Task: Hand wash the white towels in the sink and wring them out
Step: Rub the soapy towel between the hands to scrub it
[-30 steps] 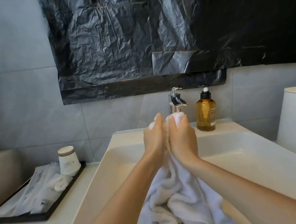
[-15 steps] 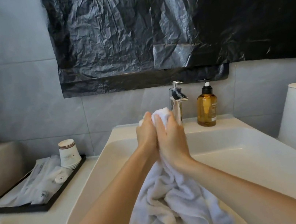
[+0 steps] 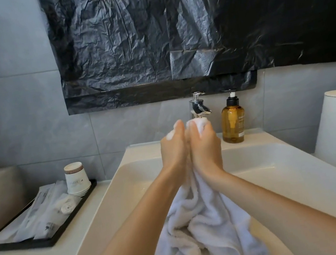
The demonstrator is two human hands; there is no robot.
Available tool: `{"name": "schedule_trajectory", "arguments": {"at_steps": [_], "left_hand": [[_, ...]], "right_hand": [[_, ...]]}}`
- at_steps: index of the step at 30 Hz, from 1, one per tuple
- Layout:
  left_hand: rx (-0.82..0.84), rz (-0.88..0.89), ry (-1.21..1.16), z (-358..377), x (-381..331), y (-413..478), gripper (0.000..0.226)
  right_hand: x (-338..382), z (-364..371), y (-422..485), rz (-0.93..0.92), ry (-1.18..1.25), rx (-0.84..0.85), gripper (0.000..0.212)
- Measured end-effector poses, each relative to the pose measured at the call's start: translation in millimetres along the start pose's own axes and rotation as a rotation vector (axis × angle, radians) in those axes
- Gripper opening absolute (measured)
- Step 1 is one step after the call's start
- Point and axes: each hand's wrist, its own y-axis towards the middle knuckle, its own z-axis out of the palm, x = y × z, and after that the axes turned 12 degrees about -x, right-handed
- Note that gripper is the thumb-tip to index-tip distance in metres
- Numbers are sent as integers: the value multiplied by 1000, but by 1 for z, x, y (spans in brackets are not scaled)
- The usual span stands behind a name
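Over the sink [image 3: 254, 158], both hands' grip bunches the towel [image 3: 207, 219].

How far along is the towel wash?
Done: the towel is in the sink. In hand: left hand and right hand grip its bunched top by the tap, the rest hanging into the sink. Left: wringing; no twist shows yet.
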Motion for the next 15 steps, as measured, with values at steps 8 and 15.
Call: {"name": "schedule_trajectory", "arguments": {"at_steps": [8,15], "left_hand": [[24,-69,-14,-5,-1,-2,36],[16,-113,-36,-8,-1,0,35]], "right_hand": [[-3,3,5,50,-38,24,29],[-4,11,12,46,-53,46,31]]}}
